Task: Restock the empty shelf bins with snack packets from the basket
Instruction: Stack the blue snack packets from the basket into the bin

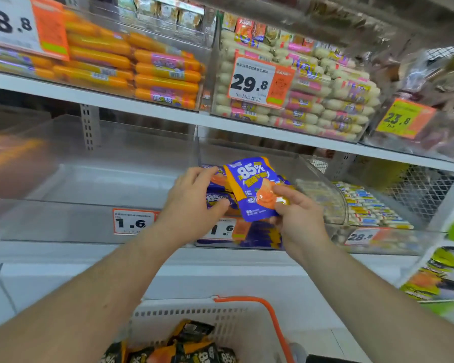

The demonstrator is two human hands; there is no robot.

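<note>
**Purple packets held over the middle bin**

A purple-and-orange snack packet (252,189) is pinched at its lower corner by the right hand (296,213), above the clear middle bin (323,184). The left hand (192,200) grips more purple packets (216,188) just beside it. The clear left bin (95,179) has nothing in it. Below, a white basket (236,318) with an orange handle holds dark packets (184,347).
</note>
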